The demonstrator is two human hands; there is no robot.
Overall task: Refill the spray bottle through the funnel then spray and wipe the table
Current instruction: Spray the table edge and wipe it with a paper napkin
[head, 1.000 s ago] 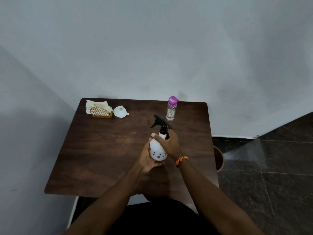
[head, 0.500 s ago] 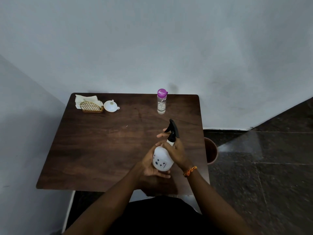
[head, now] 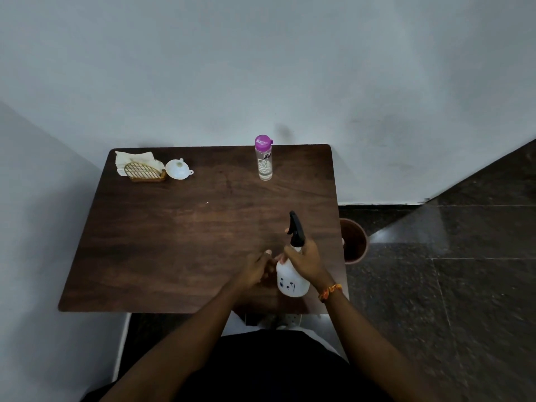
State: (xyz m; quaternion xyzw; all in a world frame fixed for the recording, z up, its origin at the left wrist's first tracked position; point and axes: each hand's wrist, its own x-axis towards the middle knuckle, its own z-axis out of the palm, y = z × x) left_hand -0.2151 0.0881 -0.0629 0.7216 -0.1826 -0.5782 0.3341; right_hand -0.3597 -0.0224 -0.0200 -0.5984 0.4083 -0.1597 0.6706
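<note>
A white spray bottle [head: 290, 281] with a black trigger head stands near the front right of the dark wooden table [head: 179, 227]. My right hand [head: 306, 259] is wrapped around its neck and shoulder. Just left of the bottle my left hand [head: 256, 269] hovers with loosely curled fingers, apart from the bottle and holding nothing. A white funnel [head: 177, 169] lies at the back left. A clear water bottle [head: 264, 159] with a purple cap stands upright at the back edge. White napkins [head: 136, 159] sit in a wicker holder [head: 144, 171].
Grey walls close in behind and left of the table. A brown bin [head: 353, 240] stands on the dark tiled floor just right of the table. An orange band circles my right wrist.
My left hand has let go of the spray bottle's body and drawn back to the left. My right hand keeps its grip, and the bottle has shifted right toward the table's edge.
</note>
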